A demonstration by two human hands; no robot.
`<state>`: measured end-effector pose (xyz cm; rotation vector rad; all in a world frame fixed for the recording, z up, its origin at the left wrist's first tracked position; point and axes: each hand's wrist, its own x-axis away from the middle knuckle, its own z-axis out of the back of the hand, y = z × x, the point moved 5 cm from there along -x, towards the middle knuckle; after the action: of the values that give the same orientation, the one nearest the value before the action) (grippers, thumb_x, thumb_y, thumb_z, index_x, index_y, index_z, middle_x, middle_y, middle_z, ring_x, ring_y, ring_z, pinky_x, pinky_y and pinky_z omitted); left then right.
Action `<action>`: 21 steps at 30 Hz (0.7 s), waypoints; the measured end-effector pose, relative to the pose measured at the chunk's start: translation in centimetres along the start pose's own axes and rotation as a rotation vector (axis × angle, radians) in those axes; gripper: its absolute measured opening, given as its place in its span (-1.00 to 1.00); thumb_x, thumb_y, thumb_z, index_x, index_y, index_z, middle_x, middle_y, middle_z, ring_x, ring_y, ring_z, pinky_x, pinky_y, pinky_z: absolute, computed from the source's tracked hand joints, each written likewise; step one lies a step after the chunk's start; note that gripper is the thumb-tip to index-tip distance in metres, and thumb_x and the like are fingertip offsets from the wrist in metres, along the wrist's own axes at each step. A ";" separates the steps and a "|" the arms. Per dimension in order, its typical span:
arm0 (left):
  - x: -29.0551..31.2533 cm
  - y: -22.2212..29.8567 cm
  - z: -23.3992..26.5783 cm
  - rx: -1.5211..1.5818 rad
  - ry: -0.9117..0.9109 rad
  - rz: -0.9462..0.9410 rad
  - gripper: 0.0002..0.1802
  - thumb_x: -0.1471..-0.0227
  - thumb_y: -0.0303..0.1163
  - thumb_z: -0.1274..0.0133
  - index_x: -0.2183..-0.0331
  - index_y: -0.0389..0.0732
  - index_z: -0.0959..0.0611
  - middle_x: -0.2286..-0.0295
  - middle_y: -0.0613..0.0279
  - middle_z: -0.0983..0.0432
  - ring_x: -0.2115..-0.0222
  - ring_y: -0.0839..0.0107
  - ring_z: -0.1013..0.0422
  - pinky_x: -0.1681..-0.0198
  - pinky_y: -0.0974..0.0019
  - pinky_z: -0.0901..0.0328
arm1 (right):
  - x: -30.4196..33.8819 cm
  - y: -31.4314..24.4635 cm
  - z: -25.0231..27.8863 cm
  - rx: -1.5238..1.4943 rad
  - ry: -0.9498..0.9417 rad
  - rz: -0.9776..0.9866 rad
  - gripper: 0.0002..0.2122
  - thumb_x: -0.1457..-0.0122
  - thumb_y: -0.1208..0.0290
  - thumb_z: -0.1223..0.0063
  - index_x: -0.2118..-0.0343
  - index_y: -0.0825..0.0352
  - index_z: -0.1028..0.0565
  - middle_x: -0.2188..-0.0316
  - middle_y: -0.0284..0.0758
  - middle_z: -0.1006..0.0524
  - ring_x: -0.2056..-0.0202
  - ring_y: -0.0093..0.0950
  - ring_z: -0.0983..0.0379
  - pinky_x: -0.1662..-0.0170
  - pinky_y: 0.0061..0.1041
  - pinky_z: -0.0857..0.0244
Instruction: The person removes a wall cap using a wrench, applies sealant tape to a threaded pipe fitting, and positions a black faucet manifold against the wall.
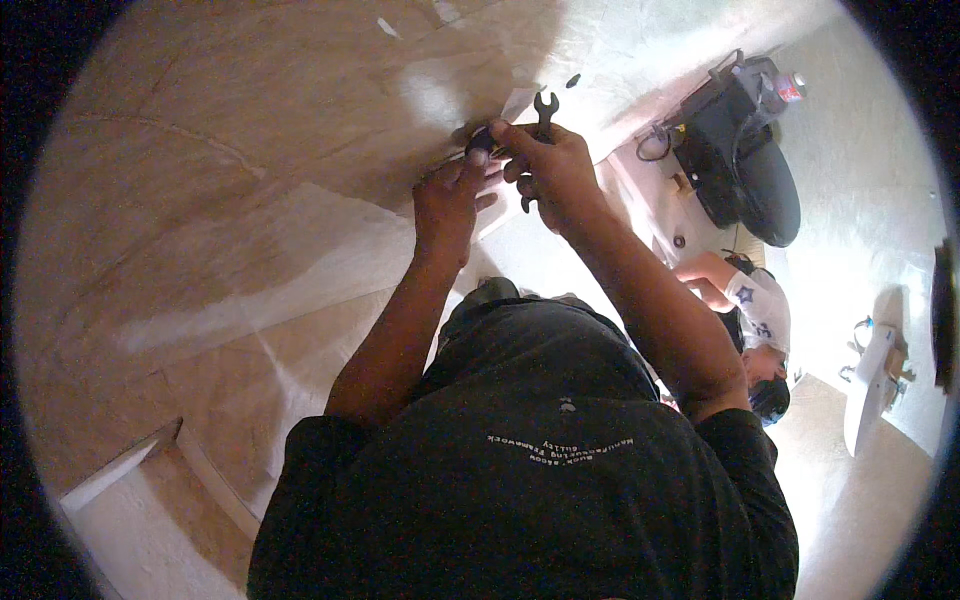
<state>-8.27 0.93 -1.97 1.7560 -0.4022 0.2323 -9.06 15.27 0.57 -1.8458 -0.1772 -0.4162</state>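
Gripping a dark open-ended wrench (pixel 541 120) in our right hand (pixel 556 172), fingers wrapped around its shaft, we hold it against the beige tiled wall (pixel 230 200), while our left hand (pixel 447 200) pinches a small dark fitting (pixel 479 143) just beside it.

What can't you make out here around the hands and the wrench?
Head view only:
- The small dark part under the left hand: fingers cover it, too small to identify.
- The wrench: its lower half is hidden inside the right hand.
- The second person at right: mostly hidden behind the right forearm.
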 end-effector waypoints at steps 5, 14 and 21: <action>0.7 -0.6 0.0 0.084 -0.012 -0.018 -0.38 -0.26 0.04 -0.04 0.04 -0.41 -0.58 0.14 -0.01 -0.62 0.12 0.23 -0.58 0.10 0.15 -0.50 | 0.3 -0.2 -0.2 0.001 -0.034 0.104 -0.66 -0.19 0.14 -0.26 0.32 0.40 -0.54 0.55 -0.30 -0.55 0.67 -0.62 -0.33 0.67 -0.60 -0.11; 0.0 1.0 1.3 0.052 0.016 -0.228 -0.51 -0.29 -0.11 -0.02 0.11 -0.43 -0.60 0.31 -0.01 -0.66 0.41 0.23 -0.63 0.28 0.25 -0.56 | 1.0 0.5 -1.1 -0.123 -0.130 -0.140 -0.51 -0.25 -0.07 -0.10 0.23 0.41 -0.52 0.49 -0.30 -0.57 0.65 -0.60 -0.36 0.67 -0.65 -0.10; 1.6 -0.4 1.6 0.160 -0.011 -0.034 -0.51 -0.20 -0.10 -0.16 0.16 -0.43 -0.62 0.26 -0.05 -0.64 0.26 0.17 -0.61 0.13 0.11 -0.53 | 3.1 -0.7 -1.1 0.137 -0.018 0.073 -0.55 -0.11 0.16 -0.37 0.14 0.47 -0.50 0.48 -0.31 -0.54 0.58 -0.63 -0.42 0.64 -0.68 -0.13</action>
<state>-6.72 -0.80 -2.13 1.9204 -0.3700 0.2360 -6.60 14.19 2.63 -1.7160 -0.1468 -0.3283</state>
